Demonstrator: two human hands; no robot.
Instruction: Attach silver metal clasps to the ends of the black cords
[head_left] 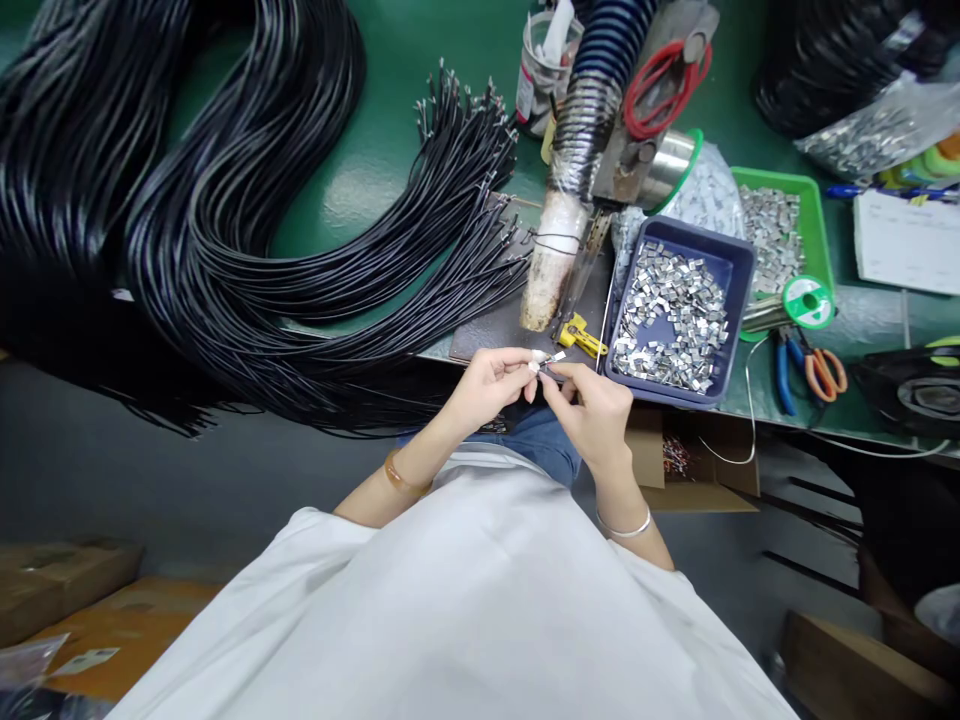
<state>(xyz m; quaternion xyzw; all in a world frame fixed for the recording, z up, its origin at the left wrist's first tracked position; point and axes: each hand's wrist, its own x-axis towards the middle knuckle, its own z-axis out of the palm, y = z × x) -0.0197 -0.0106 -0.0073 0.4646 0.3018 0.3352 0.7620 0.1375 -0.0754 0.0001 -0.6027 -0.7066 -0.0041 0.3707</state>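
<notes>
Metal plug [555,357], centre of frame, seemingly mid-work. Left hand [495,385] and right hand [594,402] both pinching at it, fingertips close. Right of centre: blue tray [740,290], many loose metal pieces [694,305], apparently unused. Upper left: black cables [217,220] heaped; finished count unclear.

A workshop: green bench [337,205], black cable bundles [225,225], metal parts [694,310], solder spool [808,302].

A green worktop [465,35] was set above a grey floor [172,490].
A pale glare [341,205] was cast on the worktop; cardboard boxes [150,612] were seen at the lower left, and an open carton [697,498] was placed below the front edge.
</notes>
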